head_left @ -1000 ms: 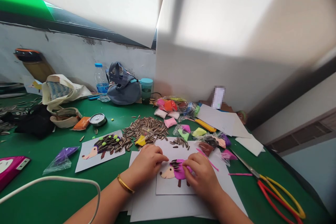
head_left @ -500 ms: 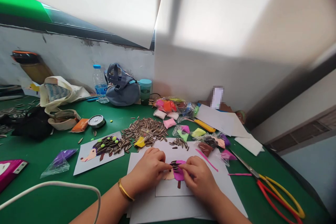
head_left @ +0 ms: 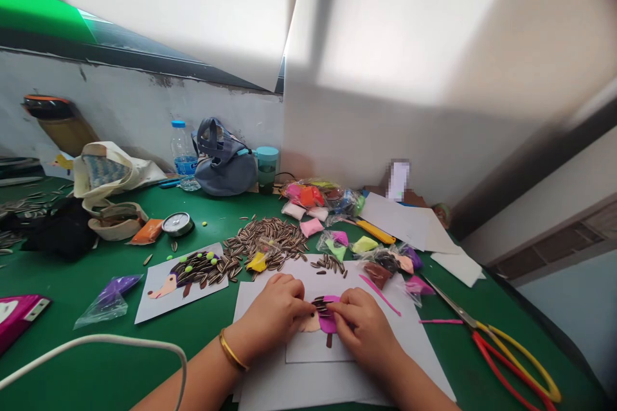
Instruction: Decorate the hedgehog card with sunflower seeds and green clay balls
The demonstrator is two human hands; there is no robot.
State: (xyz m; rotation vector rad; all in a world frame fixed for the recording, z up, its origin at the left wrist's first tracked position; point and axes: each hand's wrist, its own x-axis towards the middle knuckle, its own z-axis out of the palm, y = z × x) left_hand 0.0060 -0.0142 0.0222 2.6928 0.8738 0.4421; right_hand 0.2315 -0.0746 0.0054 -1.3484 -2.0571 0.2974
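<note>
Across the whole near part of the scene we see a green table [head_left: 110,379], and at its near middle some overlapping white sheets [head_left: 270,385]. A blue-grey bag [head_left: 226,173] sits at the far side, left of centre, and open scissors [head_left: 475,327] with red and yellow handles lie at right. We have a pile of striped seeds [head_left: 270,234] just beyond the sheets. To its near left, a finished-looking picture card [head_left: 149,309] shows a hedgehog with seeds on its back.

On the sheets, between our hands, lies a smaller card [head_left: 311,353]. Our left hand [head_left: 274,305] reaches in from the left, its forefinger at the face edge; we cannot tell whether it pinches anything. Our right hand [head_left: 366,321] has thumb and forefinger together over the magenta hedgehog [head_left: 328,326] on that card; whether a seed is clamped there, we cannot tell. A few loose seeds [head_left: 330,263] lie just beyond, and dark seeds [head_left: 320,304] cover the hedgehog's upper back.
</note>
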